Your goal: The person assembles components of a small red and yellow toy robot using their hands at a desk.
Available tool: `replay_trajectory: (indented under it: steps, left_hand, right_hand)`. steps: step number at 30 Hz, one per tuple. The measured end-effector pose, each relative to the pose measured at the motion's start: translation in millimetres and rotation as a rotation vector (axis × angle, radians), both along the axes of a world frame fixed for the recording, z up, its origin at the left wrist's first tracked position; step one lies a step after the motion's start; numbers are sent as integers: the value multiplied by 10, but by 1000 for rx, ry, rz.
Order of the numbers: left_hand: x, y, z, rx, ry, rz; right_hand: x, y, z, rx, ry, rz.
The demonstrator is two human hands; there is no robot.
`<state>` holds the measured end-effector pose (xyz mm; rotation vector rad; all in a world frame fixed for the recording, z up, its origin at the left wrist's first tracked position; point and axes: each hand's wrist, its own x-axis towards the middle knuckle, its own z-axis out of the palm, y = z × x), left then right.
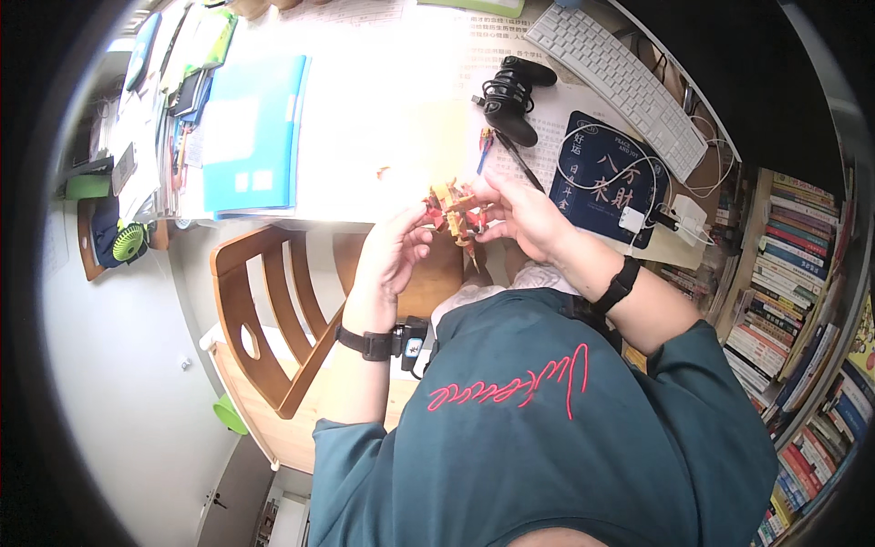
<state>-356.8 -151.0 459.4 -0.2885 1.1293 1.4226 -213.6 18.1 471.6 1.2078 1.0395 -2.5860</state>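
Note:
A small yellow, orange and red toy figure (450, 202) with jointed-looking parts is held up just off the near edge of the desk. My left hand (401, 246) has its fingers closed on the toy's left side. From the other side, my right hand (529, 219) grips it between thumb and fingers. A thin pointed part sticks down below the toy. Some of its shape is hidden behind my fingers. On the desk, a little beyond the toy, lies a small orange-brown piece (384, 171).
Blue folders (251, 137) lie at the left of the desk (351, 118). Beyond my right hand are a black game controller (515, 100), a black pen (521, 164), a dark blue mat (606, 173) with cables and a white keyboard (620, 77). A wooden chair (241, 301) stands left; bookshelves (793, 283) stand right.

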Motion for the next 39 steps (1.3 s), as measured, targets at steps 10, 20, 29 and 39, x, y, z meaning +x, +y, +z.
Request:
replay_trajectory:
  steps: [10,20,29,39]
  left_hand:
    - [30,31,-9,-40,-26,39]
    - [7,9,56,-13,8,-12]
    - [24,52,117,2,116,-100]
    - [68,57,147,-36,272,-152]
  right_hand:
    - [16,22,-13,17,-21,32]
    - [-6,-16,3,57,-8,52]
    - [6,-2,125,63,38,65]
    - [-34,-56,69,62,45,82]
